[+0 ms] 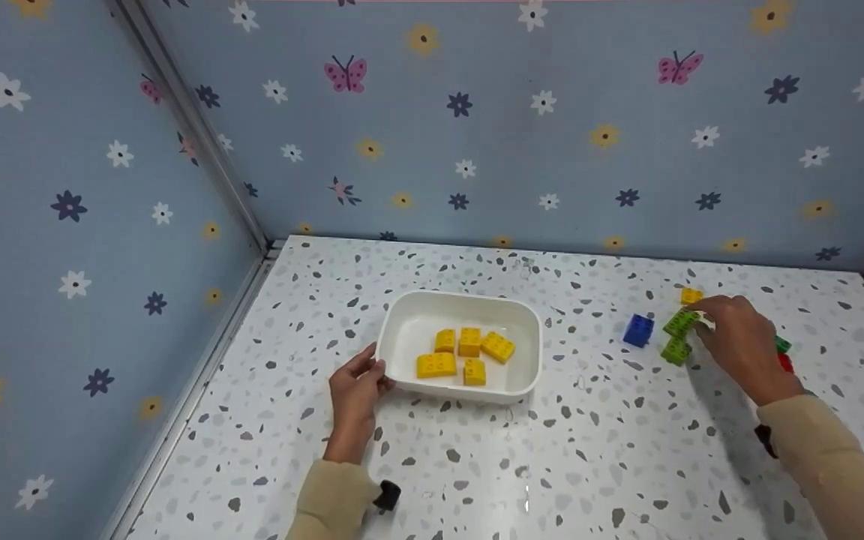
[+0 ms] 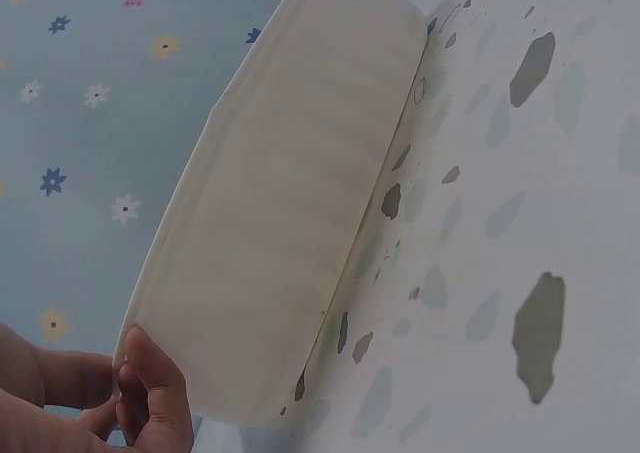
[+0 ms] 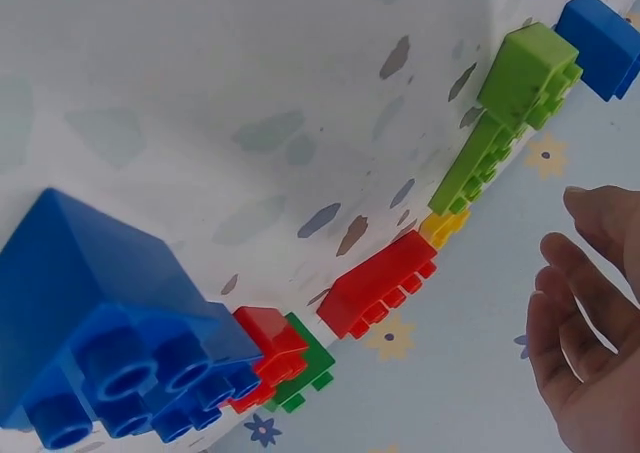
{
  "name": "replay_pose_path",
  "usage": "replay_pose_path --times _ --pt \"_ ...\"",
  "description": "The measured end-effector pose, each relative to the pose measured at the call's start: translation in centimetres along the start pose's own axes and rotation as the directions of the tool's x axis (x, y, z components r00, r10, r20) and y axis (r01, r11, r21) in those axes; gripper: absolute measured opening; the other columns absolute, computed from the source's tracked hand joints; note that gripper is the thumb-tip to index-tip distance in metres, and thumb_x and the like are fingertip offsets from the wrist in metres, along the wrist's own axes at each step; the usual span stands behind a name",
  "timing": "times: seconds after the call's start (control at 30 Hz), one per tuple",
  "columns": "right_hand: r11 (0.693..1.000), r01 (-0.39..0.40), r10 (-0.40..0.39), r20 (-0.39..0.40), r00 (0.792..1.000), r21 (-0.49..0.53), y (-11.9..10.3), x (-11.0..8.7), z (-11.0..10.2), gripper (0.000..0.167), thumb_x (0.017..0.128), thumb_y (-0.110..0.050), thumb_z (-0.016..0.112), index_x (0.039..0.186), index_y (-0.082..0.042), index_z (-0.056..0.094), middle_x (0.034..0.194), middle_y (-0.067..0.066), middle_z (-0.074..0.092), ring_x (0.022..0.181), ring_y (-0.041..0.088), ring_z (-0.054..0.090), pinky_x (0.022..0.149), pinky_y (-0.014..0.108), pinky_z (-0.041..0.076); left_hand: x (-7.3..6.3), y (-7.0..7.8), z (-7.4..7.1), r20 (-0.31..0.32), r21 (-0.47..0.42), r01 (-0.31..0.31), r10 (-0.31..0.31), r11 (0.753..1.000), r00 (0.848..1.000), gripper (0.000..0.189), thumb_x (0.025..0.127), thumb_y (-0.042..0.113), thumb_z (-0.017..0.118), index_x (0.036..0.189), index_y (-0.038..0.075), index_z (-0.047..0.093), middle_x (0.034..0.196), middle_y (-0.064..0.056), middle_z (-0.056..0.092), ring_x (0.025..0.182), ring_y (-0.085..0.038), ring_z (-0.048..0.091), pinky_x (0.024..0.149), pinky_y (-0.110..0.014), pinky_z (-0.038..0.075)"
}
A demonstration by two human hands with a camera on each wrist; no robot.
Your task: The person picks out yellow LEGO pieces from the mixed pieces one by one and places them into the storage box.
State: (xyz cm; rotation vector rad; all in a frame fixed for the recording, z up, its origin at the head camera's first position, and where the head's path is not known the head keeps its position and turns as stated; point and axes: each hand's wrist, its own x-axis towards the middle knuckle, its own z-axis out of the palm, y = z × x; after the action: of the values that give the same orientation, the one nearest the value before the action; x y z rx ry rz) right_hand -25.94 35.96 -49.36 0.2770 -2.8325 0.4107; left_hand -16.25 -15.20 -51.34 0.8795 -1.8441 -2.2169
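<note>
My left hand (image 1: 355,391) pinches the left rim of a white plastic tub (image 1: 462,298), thumb and fingers on either side of the edge. Several yellow toy bricks (image 1: 469,341) lie inside the tub. In the left wrist view the tub's outer wall (image 2: 270,173) rises beside the fingers. Over on the right, my right hand (image 1: 743,345) reaches over two light green bricks (image 1: 676,350). The right wrist view shows this hand (image 3: 600,323) with loosely bent fingers, nothing between them, apart from the light green bricks (image 3: 525,73). A yellow brick (image 1: 691,296) lies just beyond its fingertips.
A blue brick (image 1: 638,331) sits left of the light green ones. Red (image 3: 375,288), dark green (image 3: 305,368) and more blue bricks (image 3: 110,263) stand nearby, mostly hidden by the right arm in the head view. Patterned panels (image 1: 432,150) wall the speckled table (image 1: 492,465) behind and at left.
</note>
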Motion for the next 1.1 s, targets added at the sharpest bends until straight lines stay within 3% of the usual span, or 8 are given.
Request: replay_pose_path --times 0.17,0.37,0.7,0.93,1.1 --pt "1.000 0.007 -0.007 -0.015 1.000 -0.004 0.5 0.4 0.1 0.030 0.089 0.011 0.075 0.119 0.007 0.075 0.110 0.031 0.071 0.094 0.046 0.061 0.071 0.063 0.056 -0.1 0.0 -0.1 -0.002 0.013 0.006 -0.006 1.000 1.000 0.041 0.104 -0.002 0.061 0.145 -0.001 0.062 0.115 -0.015 0.056 0.079 -0.016 0.059 0.070 -0.020 0.058" --pt "1.000 -0.020 0.020 0.023 1.000 -0.003 1.0 0.8 0.1 0.033 0.091 0.009 0.074 0.123 0.009 0.071 0.120 0.034 0.068 0.103 0.050 0.059 0.080 0.068 0.055 -0.1 -0.2 -0.1 0.000 0.003 -0.006 0.006 1.000 1.000 0.041 0.103 -0.004 0.061 0.144 -0.003 0.062 0.114 -0.016 0.056 0.077 -0.016 0.059 0.069 -0.020 0.058" --pt "1.000 -0.004 0.004 0.018 1.000 -0.017 2.0 1.6 0.2 0.031 0.093 0.008 0.070 0.123 0.012 0.070 0.122 0.037 0.066 0.106 0.053 0.059 0.084 0.069 0.054 0.1 -0.1 0.0 0.001 -0.005 0.000 0.000 1.000 1.000 0.040 0.103 -0.004 0.060 0.143 -0.003 0.062 0.115 -0.017 0.057 0.076 -0.016 0.059 0.068 -0.020 0.058" --pt "0.998 0.061 -0.062 -0.024 0.998 -0.035 2.3 2.3 0.5 0.029 0.089 0.010 0.076 0.117 0.013 0.072 0.117 0.036 0.069 0.099 0.051 0.061 0.080 0.067 0.054 0.1 -0.1 0.0 -0.003 0.000 0.009 -0.009 1.000 1.000 0.040 0.103 -0.003 0.060 0.143 -0.003 0.063 0.115 -0.017 0.058 0.077 -0.016 0.059 0.069 -0.020 0.058" --pt "0.996 0.052 -0.053 -0.011 0.999 -0.065 2.2 2.9 0.8 0.030 0.088 0.009 0.077 0.118 0.013 0.072 0.113 0.036 0.070 0.092 0.049 0.060 0.078 0.064 0.053 0.1 -0.1 0.0 -0.005 0.007 0.006 -0.006 1.000 1.000 0.040 0.103 -0.003 0.061 0.143 -0.002 0.063 0.116 -0.016 0.058 0.078 -0.016 0.060 0.069 -0.020 0.058"
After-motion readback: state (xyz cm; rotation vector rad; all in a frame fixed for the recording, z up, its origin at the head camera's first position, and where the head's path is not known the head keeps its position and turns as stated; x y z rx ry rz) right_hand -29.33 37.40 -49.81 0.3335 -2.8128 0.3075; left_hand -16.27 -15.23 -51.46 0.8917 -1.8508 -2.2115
